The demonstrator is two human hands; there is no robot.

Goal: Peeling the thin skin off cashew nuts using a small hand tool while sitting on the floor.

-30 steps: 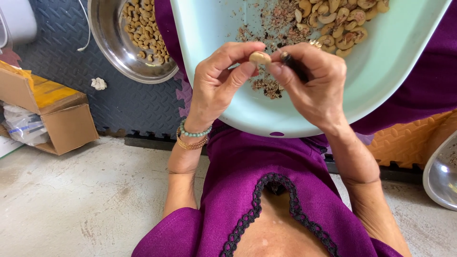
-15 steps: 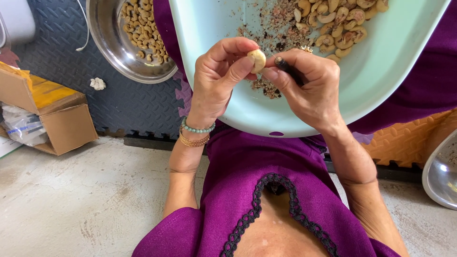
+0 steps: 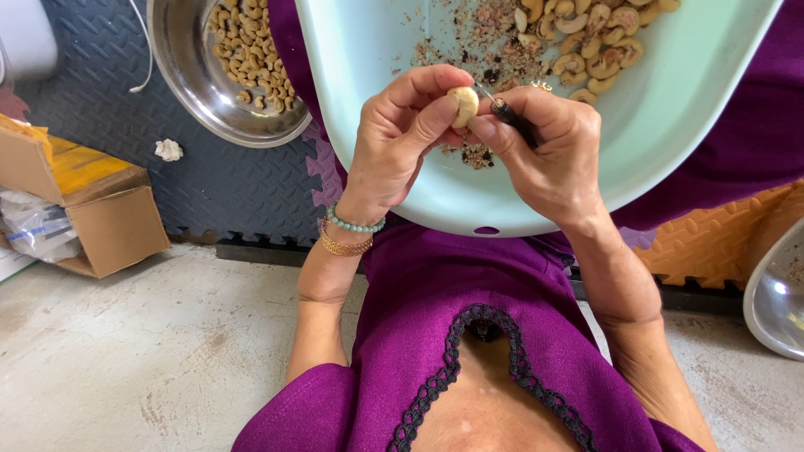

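My left hand [image 3: 394, 138] pinches a pale cashew nut [image 3: 463, 104] between thumb and fingertips, over a pale green plastic basin [image 3: 670, 117] resting on my lap. My right hand [image 3: 548, 146] grips a small dark-handled pick tool [image 3: 511, 115], its thin metal tip touching the nut. Inside the basin lie several cashews [image 3: 590, 42] still in brown skin, and a scatter of brown skin flakes [image 3: 477, 50]. Green bead and gold bracelets circle my left wrist.
A steel bowl [image 3: 188, 79] holding several peeled cashews stands at the upper left on a dark foam mat [image 3: 234, 188]. A cardboard box [image 3: 100, 209] with a plastic bag sits at left. Another steel bowl [image 3: 775, 297] shows at the right edge. Bare concrete floor lies below.
The nut has been turned in my left fingers, from flat to on edge. Both hands have shifted slightly, and the tool's tip now rests against the nut.
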